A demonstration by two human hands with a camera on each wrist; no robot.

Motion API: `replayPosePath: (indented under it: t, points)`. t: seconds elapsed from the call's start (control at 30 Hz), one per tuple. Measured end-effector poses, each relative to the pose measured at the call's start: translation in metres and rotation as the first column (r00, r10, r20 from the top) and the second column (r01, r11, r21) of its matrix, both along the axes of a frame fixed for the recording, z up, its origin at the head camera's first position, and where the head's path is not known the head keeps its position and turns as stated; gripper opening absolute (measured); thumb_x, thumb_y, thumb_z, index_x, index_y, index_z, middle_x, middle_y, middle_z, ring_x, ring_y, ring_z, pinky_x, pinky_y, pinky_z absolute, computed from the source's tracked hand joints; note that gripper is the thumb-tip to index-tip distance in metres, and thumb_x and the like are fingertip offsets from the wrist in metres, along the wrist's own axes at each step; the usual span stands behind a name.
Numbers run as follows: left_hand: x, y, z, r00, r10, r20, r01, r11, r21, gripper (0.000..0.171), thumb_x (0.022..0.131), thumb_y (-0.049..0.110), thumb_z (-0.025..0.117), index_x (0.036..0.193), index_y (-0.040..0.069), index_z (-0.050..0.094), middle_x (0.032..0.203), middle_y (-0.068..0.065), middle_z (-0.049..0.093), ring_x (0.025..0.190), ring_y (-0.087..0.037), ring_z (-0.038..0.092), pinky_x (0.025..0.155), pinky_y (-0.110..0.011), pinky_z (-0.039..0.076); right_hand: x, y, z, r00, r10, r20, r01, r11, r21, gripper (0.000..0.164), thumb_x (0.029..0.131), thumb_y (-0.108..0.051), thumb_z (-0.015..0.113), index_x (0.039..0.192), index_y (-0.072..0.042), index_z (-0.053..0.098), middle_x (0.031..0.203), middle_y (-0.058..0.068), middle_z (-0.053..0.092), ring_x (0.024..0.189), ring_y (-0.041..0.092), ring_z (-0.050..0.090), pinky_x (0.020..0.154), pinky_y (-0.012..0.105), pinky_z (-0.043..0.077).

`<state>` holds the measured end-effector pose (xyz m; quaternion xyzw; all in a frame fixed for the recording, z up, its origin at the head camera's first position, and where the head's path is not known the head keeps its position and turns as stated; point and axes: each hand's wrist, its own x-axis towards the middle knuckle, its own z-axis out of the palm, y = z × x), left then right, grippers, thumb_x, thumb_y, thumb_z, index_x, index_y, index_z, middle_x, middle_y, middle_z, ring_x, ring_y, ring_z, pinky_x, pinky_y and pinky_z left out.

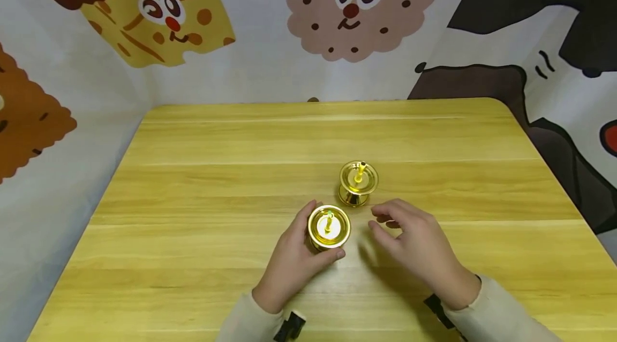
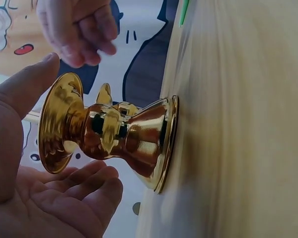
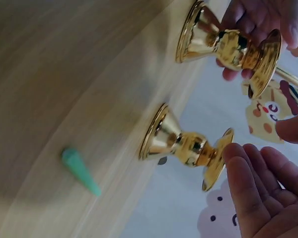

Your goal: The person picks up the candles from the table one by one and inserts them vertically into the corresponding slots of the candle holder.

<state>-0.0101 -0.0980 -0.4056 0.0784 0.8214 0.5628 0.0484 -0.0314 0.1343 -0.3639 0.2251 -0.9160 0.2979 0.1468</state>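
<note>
Two gold candle holders with dish tops and flared bases stand upright on the table. My left hand point(image 1: 296, 253) curves loosely around the nearer holder point(image 1: 329, 228). In the left wrist view, its fingers point(image 2: 97, 193) are mostly straight beside the holder point(image 2: 104, 130); whether the thumb touches the rim I cannot tell. A thin spike rises from each dish, the nearer one with a green spot at its tip. My right hand point(image 1: 421, 240), fingers loosely bent and holding nothing, hovers right of the farther holder point(image 1: 359, 184), apart from it.
A small green tapered piece point(image 3: 81, 171) lies on the table near the holders; the head view does not show it. The wooden table point(image 1: 193, 181) reaches back to a curtain point(image 1: 260, 63) printed with cartoon food.
</note>
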Motion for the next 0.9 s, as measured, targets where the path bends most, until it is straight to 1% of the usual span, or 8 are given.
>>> replayPosePath:
  t: [0.1, 0.2, 0.37, 0.53, 0.63, 0.73, 0.8, 0.9]
  points:
    - [0.0, -0.001, -0.001, 1.0, -0.004, 0.006, 0.004, 1.0, 0.027, 0.098, 0.075, 0.03, 0.091, 0.153, 0.005, 0.036, 0.146, -0.002, 0.052, 0.135, -0.019, 0.048, 0.113, -0.047, 0.038, -0.001, 0.005, 0.0, 0.999, -0.034, 0.02, 0.032, 0.997, 0.064, 0.016, 0.081, -0.01, 0.081, 0.095, -0.009, 0.074, 0.091, -0.002, 0.072, 0.074, 0.013, 0.07, 0.064, 0.029, 0.059]
    - [0.0, -0.001, -0.002, 1.0, -0.008, 0.012, 0.007, 0.999, 0.041, 0.098, 0.076, 0.03, 0.09, 0.153, 0.005, 0.035, 0.148, -0.003, 0.051, 0.135, -0.021, 0.049, 0.112, -0.046, 0.039, -0.001, 0.011, -0.001, 0.995, -0.078, 0.06, 0.069, 0.987, 0.143, 0.017, 0.081, -0.014, 0.082, 0.095, -0.009, 0.075, 0.09, -0.003, 0.07, 0.074, 0.012, 0.067, 0.063, 0.031, 0.057]
    - [0.0, -0.004, -0.002, 1.0, -0.02, 0.015, 0.02, 0.999, 0.042, 0.101, 0.077, 0.031, 0.089, 0.155, 0.003, 0.032, 0.153, -0.007, 0.045, 0.137, -0.025, 0.048, 0.111, -0.046, 0.04, 0.0, 0.022, -0.003, 0.979, -0.136, 0.151, 0.091, 0.957, 0.274, 0.019, 0.083, -0.019, 0.082, 0.095, -0.007, 0.075, 0.086, -0.001, 0.068, 0.072, 0.012, 0.063, 0.06, 0.033, 0.055]
    - [-0.001, -0.009, 0.001, 0.999, -0.026, 0.044, 0.023, 0.998, 0.065, 0.101, 0.077, 0.029, 0.09, 0.155, 0.004, 0.032, 0.156, -0.006, 0.04, 0.14, -0.024, 0.043, 0.114, -0.038, 0.035, 0.0, 0.031, -0.007, 0.956, -0.181, 0.23, 0.084, 0.922, 0.378, 0.02, 0.084, -0.024, 0.081, 0.092, -0.007, 0.074, 0.081, -0.001, 0.064, 0.067, 0.011, 0.058, 0.058, 0.035, 0.053]
    - [-0.002, -0.013, 0.002, 0.998, -0.028, 0.05, 0.025, 0.997, 0.068, 0.101, 0.076, 0.029, 0.09, 0.155, 0.004, 0.032, 0.157, -0.006, 0.04, 0.141, -0.023, 0.042, 0.114, -0.034, 0.033, 0.001, 0.035, -0.01, 0.938, -0.21, 0.275, 0.077, 0.902, 0.424, 0.017, 0.084, -0.026, 0.079, 0.087, -0.01, 0.073, 0.078, -0.003, 0.062, 0.065, 0.01, 0.054, 0.059, 0.037, 0.052]
    - [-0.003, -0.017, 0.004, 0.998, -0.034, 0.058, 0.029, 0.997, 0.077, 0.102, 0.075, 0.029, 0.09, 0.155, 0.005, 0.032, 0.157, -0.005, 0.039, 0.143, -0.023, 0.04, 0.114, -0.032, 0.032, 0.001, 0.038, -0.012, 0.925, -0.232, 0.301, 0.076, 0.888, 0.453, 0.014, 0.083, -0.025, 0.077, 0.08, -0.014, 0.07, 0.075, -0.006, 0.058, 0.063, 0.01, 0.051, 0.058, 0.037, 0.049]
    - [-0.004, -0.02, 0.005, 0.997, -0.035, 0.069, 0.028, 0.995, 0.091, 0.101, 0.075, 0.028, 0.09, 0.156, 0.007, 0.032, 0.157, -0.003, 0.039, 0.143, -0.023, 0.039, 0.115, -0.032, 0.031, 0.001, 0.039, -0.013, 0.919, -0.242, 0.31, 0.075, 0.882, 0.466, 0.017, 0.083, -0.024, 0.076, 0.074, -0.016, 0.065, 0.072, -0.006, 0.054, 0.061, 0.01, 0.047, 0.055, 0.035, 0.046]
    - [-0.005, -0.026, 0.007, 0.995, -0.03, 0.095, 0.018, 0.992, 0.123, 0.101, 0.075, 0.026, 0.09, 0.156, 0.01, 0.032, 0.157, -0.002, 0.039, 0.144, -0.022, 0.037, 0.115, -0.032, 0.031, 0.002, 0.041, -0.014, 0.908, -0.25, 0.335, 0.062, 0.873, 0.484, 0.027, 0.084, -0.022, 0.074, 0.065, -0.018, 0.054, 0.065, -0.006, 0.046, 0.057, 0.011, 0.041, 0.051, 0.031, 0.039]
